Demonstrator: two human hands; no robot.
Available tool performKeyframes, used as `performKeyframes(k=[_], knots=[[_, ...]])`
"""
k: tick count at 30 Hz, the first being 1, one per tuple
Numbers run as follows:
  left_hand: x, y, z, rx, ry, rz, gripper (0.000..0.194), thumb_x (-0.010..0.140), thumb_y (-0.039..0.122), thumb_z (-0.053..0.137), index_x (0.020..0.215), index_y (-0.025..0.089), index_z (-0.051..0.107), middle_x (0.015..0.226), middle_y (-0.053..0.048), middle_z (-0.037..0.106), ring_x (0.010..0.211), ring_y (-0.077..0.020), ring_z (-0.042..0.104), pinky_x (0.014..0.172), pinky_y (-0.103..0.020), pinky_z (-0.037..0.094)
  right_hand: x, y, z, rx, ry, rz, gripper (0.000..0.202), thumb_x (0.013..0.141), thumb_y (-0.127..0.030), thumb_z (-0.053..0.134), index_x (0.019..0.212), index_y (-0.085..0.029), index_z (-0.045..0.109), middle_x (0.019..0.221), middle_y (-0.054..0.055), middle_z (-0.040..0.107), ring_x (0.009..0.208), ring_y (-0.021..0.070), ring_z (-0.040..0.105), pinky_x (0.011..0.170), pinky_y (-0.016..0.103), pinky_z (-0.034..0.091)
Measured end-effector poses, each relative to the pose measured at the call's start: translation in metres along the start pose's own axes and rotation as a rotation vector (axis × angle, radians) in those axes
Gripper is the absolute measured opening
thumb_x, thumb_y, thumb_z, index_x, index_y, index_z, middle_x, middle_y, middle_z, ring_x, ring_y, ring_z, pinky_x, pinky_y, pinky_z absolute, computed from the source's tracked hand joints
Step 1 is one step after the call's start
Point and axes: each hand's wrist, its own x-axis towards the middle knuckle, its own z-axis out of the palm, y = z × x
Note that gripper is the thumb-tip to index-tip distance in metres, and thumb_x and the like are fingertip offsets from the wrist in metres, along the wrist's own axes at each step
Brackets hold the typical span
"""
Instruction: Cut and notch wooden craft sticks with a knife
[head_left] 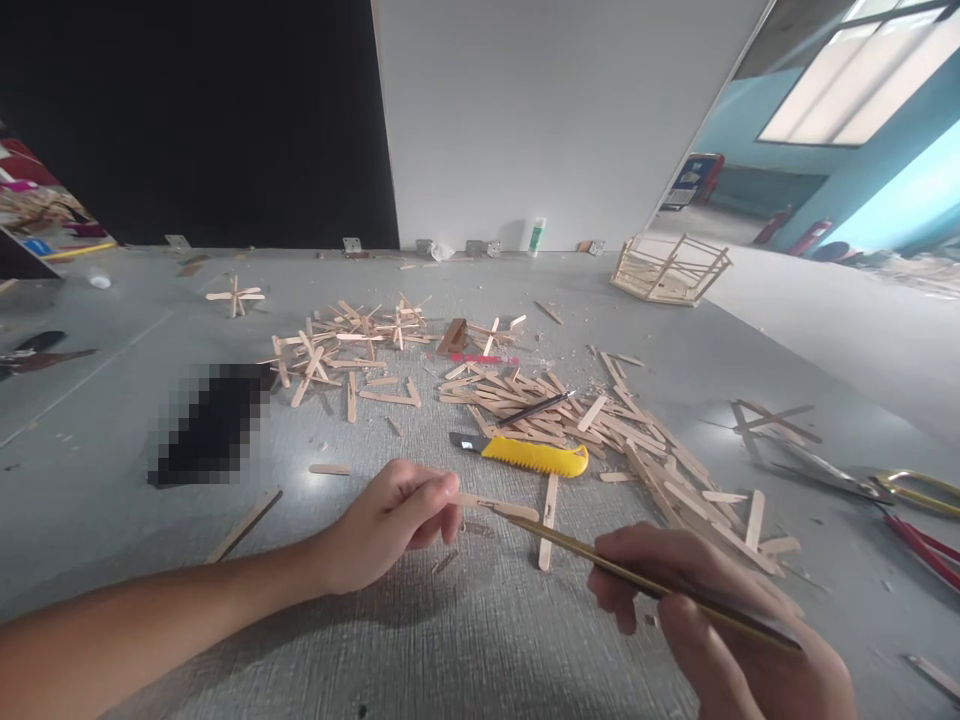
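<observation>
My left hand (409,515) pinches one end of a flat wooden craft stick (517,510), which points to the right and has a small slot cut in its middle. In my right hand (705,590) is a slim gold-coloured pointed tool (574,545); its exact kind is unclear. The tool's tip meets the craft stick near its free end, though I cannot tell whether it presses in. Just beyond the hands lies a yellow utility knife (534,456), its dark blade pointing left. Another craft stick (549,525) lies below the knife, behind the held one.
A heap of craft sticks (630,430) spreads behind the knife, with a dark pen (536,408) on it. Star-shaped stick pieces (235,296) stand at back left. Scissors (870,482) lie right. A stick frame (671,270) and a glue bottle (537,236) stand near the upright panel.
</observation>
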Motion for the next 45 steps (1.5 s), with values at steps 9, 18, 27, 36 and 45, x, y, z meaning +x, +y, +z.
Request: performKeyframes(k=[9, 18, 27, 36, 45], knots=[[0.003, 0.003, -0.001, -0.026, 0.002, 0.000, 0.058, 0.106, 0.054, 0.042, 0.067, 0.016, 0.062, 0.049, 0.006, 0.041, 0.045, -0.0077, 0.035, 0.045, -0.020, 0.027, 0.008, 0.019, 0.005, 0.327, 0.062, 0.276, 0.031, 0.104, -0.045, 0.051, 0.103, -0.021, 0.071, 0.069, 0.004, 0.067, 0.058, 0.0170, 0.062, 0.048, 0.025, 0.054], [0.000, 0.004, 0.001, 0.013, 0.033, 0.022, 0.057, 0.108, 0.052, 0.041, 0.068, 0.016, 0.060, 0.051, 0.006, 0.040, 0.046, -0.0081, 0.035, 0.047, -0.021, 0.029, 0.005, 0.025, 0.001, 0.239, 0.062, 0.180, 0.027, 0.105, -0.041, 0.051, 0.106, -0.024, 0.071, 0.068, 0.003, 0.066, 0.055, 0.0165, 0.061, 0.048, 0.026, 0.053], [-0.001, 0.000, 0.004, 0.131, 0.116, 0.045, 0.057, 0.107, 0.052, 0.038, 0.061, 0.020, 0.045, 0.053, 0.006, 0.035, 0.048, -0.0092, 0.030, 0.048, -0.024, 0.025, -0.001, 0.002, 0.005, 0.055, 0.190, 0.025, 0.026, 0.104, -0.044, 0.051, 0.100, -0.029, 0.072, 0.063, 0.002, 0.062, 0.053, 0.0186, 0.057, 0.047, 0.029, 0.049], [-0.002, 0.000, 0.004, 0.155, 0.107, 0.048, 0.057, 0.108, 0.051, 0.037, 0.060, 0.021, 0.043, 0.053, 0.006, 0.034, 0.048, -0.0099, 0.030, 0.049, -0.025, 0.025, 0.003, 0.006, -0.003, 0.000, 0.023, -0.041, 0.025, 0.107, -0.038, 0.047, 0.105, -0.029, 0.070, 0.066, 0.001, 0.066, 0.054, 0.0154, 0.062, 0.049, 0.023, 0.053], [0.000, 0.007, 0.011, 0.600, -0.191, 0.137, 0.047, 0.106, 0.028, 0.040, 0.060, 0.021, 0.032, 0.050, 0.009, 0.025, 0.042, -0.0078, 0.023, 0.050, -0.027, 0.021, 0.015, 0.007, -0.005, -0.271, -0.102, -0.088, 0.013, 0.092, -0.025, 0.066, 0.085, -0.028, 0.077, 0.064, -0.001, 0.072, 0.047, 0.0147, 0.065, 0.045, 0.023, 0.054]])
